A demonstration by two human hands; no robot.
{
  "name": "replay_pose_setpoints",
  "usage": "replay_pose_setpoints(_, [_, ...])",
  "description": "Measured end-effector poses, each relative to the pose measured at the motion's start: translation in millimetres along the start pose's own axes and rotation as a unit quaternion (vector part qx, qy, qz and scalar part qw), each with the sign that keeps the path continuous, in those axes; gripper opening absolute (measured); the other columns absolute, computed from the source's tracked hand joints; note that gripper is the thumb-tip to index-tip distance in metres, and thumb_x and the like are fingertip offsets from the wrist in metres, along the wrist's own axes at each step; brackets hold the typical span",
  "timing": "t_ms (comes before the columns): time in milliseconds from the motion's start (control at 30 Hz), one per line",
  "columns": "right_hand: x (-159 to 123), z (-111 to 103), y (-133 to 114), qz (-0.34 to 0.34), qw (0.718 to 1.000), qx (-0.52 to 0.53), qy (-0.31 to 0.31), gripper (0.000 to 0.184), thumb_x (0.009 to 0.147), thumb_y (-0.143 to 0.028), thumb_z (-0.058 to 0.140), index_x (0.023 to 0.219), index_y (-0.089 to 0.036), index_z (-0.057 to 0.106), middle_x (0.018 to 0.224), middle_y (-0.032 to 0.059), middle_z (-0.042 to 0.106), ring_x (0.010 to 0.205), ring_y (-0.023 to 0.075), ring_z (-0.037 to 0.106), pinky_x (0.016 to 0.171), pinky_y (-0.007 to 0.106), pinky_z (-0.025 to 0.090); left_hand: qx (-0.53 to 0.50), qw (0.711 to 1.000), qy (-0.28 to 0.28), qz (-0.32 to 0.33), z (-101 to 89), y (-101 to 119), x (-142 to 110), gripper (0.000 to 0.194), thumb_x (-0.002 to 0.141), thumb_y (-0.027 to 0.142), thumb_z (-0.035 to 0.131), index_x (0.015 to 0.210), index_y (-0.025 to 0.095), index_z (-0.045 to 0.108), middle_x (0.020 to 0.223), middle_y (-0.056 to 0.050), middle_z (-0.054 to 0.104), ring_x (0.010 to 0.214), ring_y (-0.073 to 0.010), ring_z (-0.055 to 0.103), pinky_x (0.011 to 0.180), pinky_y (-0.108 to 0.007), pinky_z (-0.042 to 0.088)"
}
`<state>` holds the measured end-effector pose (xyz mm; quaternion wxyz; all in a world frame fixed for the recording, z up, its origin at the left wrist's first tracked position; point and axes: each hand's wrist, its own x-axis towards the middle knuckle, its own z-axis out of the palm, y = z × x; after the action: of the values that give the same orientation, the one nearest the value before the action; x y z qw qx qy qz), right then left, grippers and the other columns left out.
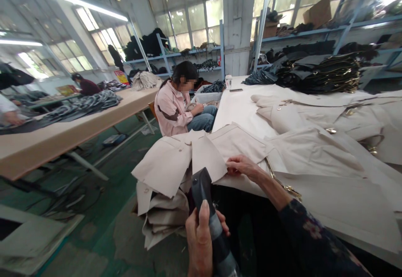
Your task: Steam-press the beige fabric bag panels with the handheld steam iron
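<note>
My left hand (pixel 199 237) is at the bottom centre, closed around a black hand-held tool (pixel 205 201) with the thumb lying along its top. The tool's tip points up at the edge of a beige garment (pixel 201 153). My right hand (pixel 243 168), in a dark floral sleeve, comes in from the right and pinches that garment's edge at the corner of the white table (pixel 238 107). Several more beige garments (pixel 314 151) with gold buttons are spread over the table, and some hang off its corner towards the floor.
A seated person in a pink jacket (pixel 172 107) works at the table's far left edge. Dark garments (pixel 317 74) are stacked at the back right, below blue shelves. A long wooden table (pixel 63 130) with grey cloth runs along the left, with other people beyond it. Cables lie on the green floor (pixel 103 210).
</note>
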<state>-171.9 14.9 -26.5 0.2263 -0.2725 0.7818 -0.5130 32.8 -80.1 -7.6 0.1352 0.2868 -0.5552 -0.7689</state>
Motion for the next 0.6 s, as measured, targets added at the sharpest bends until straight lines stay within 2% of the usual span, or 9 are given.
replay_pose_setpoints(133, [8, 3, -2, -0.03, 0.996, 0.059, -0.065, 0.038, 0.081, -0.048, 0.052, 0.077, -0.012, 0.065, 0.06, -0.0039, 0.053, 0.047, 0.0055, 0.042, 0.045, 0.019, 0.031, -0.034, 0.999, 0.01, 0.002, -11.0, -3, -17, 0.046, 0.074, 0.057, 0.057, 0.071, 0.011, 0.061, 0.053, -0.005, 0.064, 0.042, -0.0155, 0.058, 0.038, -0.023, 0.044])
replay_pose_setpoints(300, [18, 5, -2, -0.028, 0.99, 0.055, -0.124, 0.033, 0.075, -0.039, 0.06, 0.092, -0.012, 0.067, 0.058, -0.006, 0.05, 0.043, 0.0036, 0.036, 0.041, 0.018, 0.027, -0.039, 0.999, -0.009, -0.004, -21.1, -5, -31, 0.046, 0.076, 0.057, 0.055, 0.071, 0.011, 0.06, 0.048, -0.004, 0.062, 0.041, -0.0154, 0.057, 0.039, -0.023, 0.045])
replay_pose_setpoints(433, [23, 6, -1, -0.02, 0.993, 0.014, -0.117, 0.023, 0.079, -0.031, 0.062, 0.096, -0.015, 0.064, 0.057, -0.0075, 0.051, 0.042, 0.0039, 0.04, 0.04, 0.017, 0.031, -0.048, 0.998, -0.022, -0.015, -22.2, -11, -36, 0.048, 0.075, 0.059, 0.055, 0.07, 0.012, 0.058, 0.046, -0.003, 0.06, 0.038, -0.0145, 0.054, 0.04, -0.026, 0.048])
replay_pose_setpoints(600, [28, 13, 2, -0.018, 0.995, -0.029, -0.099, 0.022, 0.089, -0.034, 0.055, 0.097, -0.014, 0.059, 0.065, -0.0057, 0.055, 0.043, 0.0045, 0.045, 0.039, 0.017, 0.039, -0.033, 0.998, -0.015, -0.045, -12.3, -31, -38, 0.053, 0.072, 0.066, 0.053, 0.065, 0.013, 0.056, 0.043, -0.002, 0.057, 0.037, -0.0156, 0.054, 0.038, -0.027, 0.047])
